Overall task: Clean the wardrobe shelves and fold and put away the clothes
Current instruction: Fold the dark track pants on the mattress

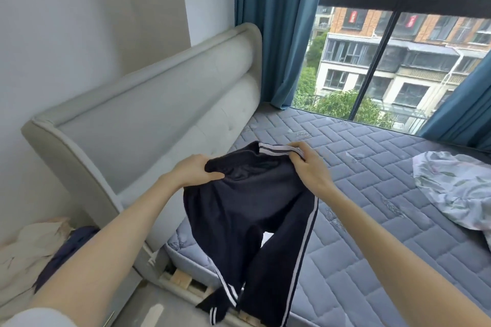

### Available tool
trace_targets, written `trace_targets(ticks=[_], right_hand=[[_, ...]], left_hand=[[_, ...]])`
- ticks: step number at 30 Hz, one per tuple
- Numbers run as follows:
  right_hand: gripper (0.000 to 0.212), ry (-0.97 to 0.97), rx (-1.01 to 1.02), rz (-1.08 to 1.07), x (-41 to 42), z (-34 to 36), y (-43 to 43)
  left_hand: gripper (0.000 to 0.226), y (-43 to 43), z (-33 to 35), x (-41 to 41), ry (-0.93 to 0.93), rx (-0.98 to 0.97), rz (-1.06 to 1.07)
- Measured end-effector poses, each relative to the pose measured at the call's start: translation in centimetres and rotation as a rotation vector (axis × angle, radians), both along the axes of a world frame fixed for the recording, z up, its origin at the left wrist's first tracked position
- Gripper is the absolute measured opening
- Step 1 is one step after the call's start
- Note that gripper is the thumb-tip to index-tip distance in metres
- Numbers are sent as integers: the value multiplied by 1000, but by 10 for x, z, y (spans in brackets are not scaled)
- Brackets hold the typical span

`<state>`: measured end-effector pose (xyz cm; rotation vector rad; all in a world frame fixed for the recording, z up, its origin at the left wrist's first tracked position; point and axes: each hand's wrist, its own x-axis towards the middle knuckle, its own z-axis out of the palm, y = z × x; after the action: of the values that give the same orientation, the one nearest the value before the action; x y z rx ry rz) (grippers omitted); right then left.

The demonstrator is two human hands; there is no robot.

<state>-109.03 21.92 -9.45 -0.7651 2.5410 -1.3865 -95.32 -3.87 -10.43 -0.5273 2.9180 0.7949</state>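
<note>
A pair of dark navy track trousers (252, 210) with white side stripes hangs in the air over the near corner of the bed. My left hand (196, 171) grips the left end of the waistband. My right hand (309, 164) pinches the right end, where the white stripes show. Both legs hang down, their cuffs reaching the bed's near edge. The wardrobe is not in view.
A bare blue quilted mattress (372, 207) fills the right side, with a grey padded headboard (148, 119) to the left. A floral cloth (457, 188) lies at the right edge. Cream and dark clothes (39, 252) are piled at lower left. Blue curtains (276, 29) frame a large window.
</note>
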Motion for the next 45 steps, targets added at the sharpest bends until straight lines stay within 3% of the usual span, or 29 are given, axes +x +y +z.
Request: trace_targets(ticks=[3, 6, 9, 12, 14, 19, 21, 25, 28, 33, 36, 38, 40, 43, 45], right_hand=[[32, -39, 113, 195, -7, -14, 3], [25, -52, 78, 244, -5, -18, -9], [14, -50, -6, 202, -2, -16, -19], [44, -40, -45, 100, -5, -10, -26], [47, -6, -48, 49, -5, -1, -31], [29, 41, -107, -5, 3, 17, -53], [32, 49, -121, -19, 8, 19, -65], [31, 80, -97, 6, 27, 24, -89], [21, -36, -143, 108, 46, 25, -111], [28, -210, -93, 319, 64, 29, -137], [46, -313, -107, 472, 71, 35, -134], [49, -282, -87, 526, 77, 37, -133], [40, -182, -87, 487, 82, 36, -137], [30, -82, -167, 368, 85, 38, -140], [28, -144, -239, 359, 88, 41, -136]], left_hand=[[20, 9, 8, -8, 62, -68, 41], [19, 23, 26, -15, 90, -192, -52], [31, 26, 35, -15, 93, -273, -105], [33, 14, 44, -5, 53, -199, -68], [37, 3, 47, 5, -17, -187, -39], [34, -25, 40, 27, -128, -169, 55], [31, -28, 43, 31, -91, -68, 115], [17, -23, 56, 33, 67, 505, 322], [16, -15, 64, 30, 122, 728, 306], [14, -13, 74, 22, 269, 889, 401], [16, -21, 79, 26, 329, 964, 447], [17, -23, 82, 29, 354, 1034, 451], [18, -22, 87, 34, 354, 1088, 406], [24, -29, 92, 43, 394, 1058, 338], [23, -42, 88, 51, 533, 882, 354]])
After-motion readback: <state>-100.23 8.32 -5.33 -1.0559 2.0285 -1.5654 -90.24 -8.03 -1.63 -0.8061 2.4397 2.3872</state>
